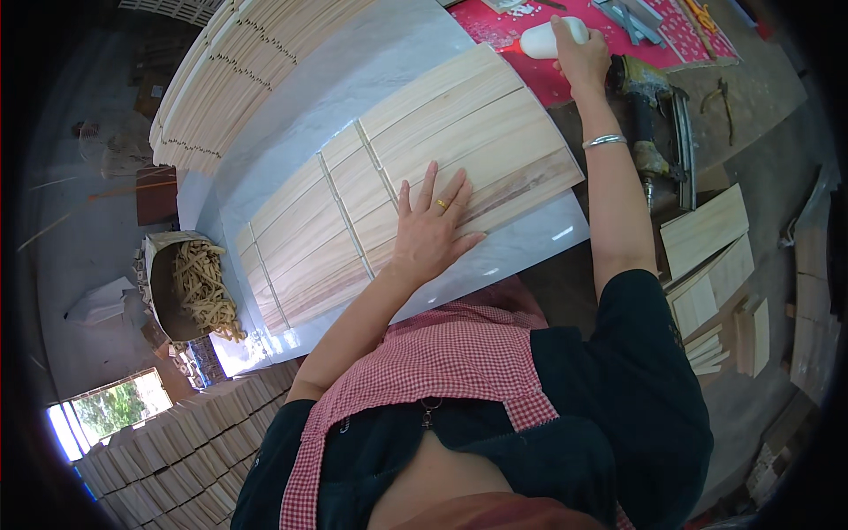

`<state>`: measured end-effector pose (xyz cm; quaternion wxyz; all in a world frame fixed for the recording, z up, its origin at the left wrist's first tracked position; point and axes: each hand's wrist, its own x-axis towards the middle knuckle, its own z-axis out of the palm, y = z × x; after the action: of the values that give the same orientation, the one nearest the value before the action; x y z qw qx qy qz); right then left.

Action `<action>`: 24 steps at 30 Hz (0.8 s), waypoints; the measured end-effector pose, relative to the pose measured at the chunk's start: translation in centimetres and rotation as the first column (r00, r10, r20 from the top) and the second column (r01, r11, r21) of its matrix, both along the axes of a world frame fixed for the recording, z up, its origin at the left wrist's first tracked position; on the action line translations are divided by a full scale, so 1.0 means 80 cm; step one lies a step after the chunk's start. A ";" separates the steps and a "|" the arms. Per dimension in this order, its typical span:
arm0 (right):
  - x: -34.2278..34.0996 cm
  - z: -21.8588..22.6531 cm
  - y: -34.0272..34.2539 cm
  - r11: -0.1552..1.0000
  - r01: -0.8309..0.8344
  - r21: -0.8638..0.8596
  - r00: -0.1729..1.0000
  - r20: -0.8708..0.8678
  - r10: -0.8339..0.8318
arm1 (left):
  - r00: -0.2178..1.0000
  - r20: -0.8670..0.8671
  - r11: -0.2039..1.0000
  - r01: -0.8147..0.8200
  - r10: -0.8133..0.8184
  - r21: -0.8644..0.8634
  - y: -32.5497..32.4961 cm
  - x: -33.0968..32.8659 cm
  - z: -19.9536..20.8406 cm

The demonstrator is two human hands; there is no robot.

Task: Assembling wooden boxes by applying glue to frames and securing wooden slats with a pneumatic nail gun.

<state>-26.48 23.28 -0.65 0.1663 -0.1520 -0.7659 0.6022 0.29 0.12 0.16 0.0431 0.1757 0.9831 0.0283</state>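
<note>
Wooden panel (358, 200) with crosswise grooves lies on the pale table (541, 234), the left hand (431, 234) spread flat on it. The right hand (583, 64) is wrapped around a white bottle (539, 41), its red nozzle (510, 47) pointing left near the panel's far corner. A nail gun (643, 115) lies just beside the right forearm.

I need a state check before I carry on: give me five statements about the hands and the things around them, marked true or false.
1. The right hand holds a white bottle. True.
2. The left hand hovers clear of the wooden panel. False: it rests on the panel, fingers spread.
3. A nail gun lies unheld, right of the panel. True.
4. The panel's upper face is completely smooth. False: grooves cross it.
5. A container of tan strips stands left of the panel. True.
</note>
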 end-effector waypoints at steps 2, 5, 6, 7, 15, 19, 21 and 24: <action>0.005 0.003 0.010 1.000 -0.016 0.024 1.000 0.017 0.015 | 1.000 -0.002 1.000 0.004 -0.004 -0.004 -0.001 -0.001 -0.001; 0.017 0.016 0.021 0.998 -0.033 0.049 0.999 0.038 0.031 | 1.000 -0.004 1.000 0.009 -0.009 -0.007 -0.003 -0.001 -0.004; 0.021 0.022 0.024 0.997 -0.043 0.061 0.998 0.046 0.040 | 1.000 -0.009 1.000 0.010 -0.010 -0.008 -0.003 -0.001 -0.005; 0.026 0.027 0.027 0.996 -0.053 0.074 0.997 0.055 0.049 | 1.000 -0.014 1.000 0.011 -0.011 -0.009 -0.004 -0.002 -0.007; 0.053 0.022 0.061 0.992 -0.116 0.051 0.991 0.072 0.112 | 0.999 -0.037 0.998 0.020 -0.022 -0.059 -0.003 0.000 -0.008; 0.073 0.026 0.076 0.992 -0.108 0.060 0.992 0.070 0.104 | 0.998 -0.050 0.997 0.025 -0.029 -0.072 -0.003 0.000 -0.009; 0.084 0.028 0.085 0.991 -0.128 0.045 0.989 0.079 0.125 | 0.997 -0.066 0.998 0.028 -0.032 -0.051 -0.004 0.000 -0.011; 0.103 0.032 0.096 0.989 -0.145 0.031 0.986 0.093 0.142 | 0.996 -0.076 0.999 0.036 -0.038 -0.027 -0.005 0.000 -0.012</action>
<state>-18.27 30.95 1.94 0.0903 -0.1206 -0.7928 0.5905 0.31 -0.25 -0.81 0.0080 0.1941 0.9809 0.0083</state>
